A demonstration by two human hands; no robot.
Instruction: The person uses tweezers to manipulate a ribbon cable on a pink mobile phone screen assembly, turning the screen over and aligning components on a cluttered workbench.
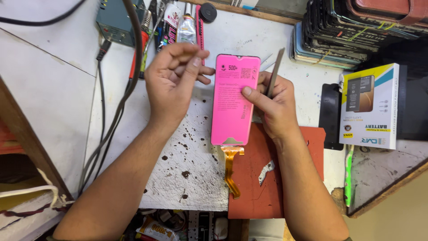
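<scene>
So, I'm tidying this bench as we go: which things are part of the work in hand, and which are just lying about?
In hand:
- pink film-covered phone screen with orange flex cable
- thin grey metal blade, in right hand
- left hand, at the screen's edge

Lying about:
- white battery box
- stacked phones
- green toothbrush
- glue tube

A scratched white table (53,89) carries a red mat (254,187) at its near edge, a boxed battery (370,107) at the right edge, stacked phones (339,31) in the far right corner and a green soldering station (117,22) at the far edge.
</scene>
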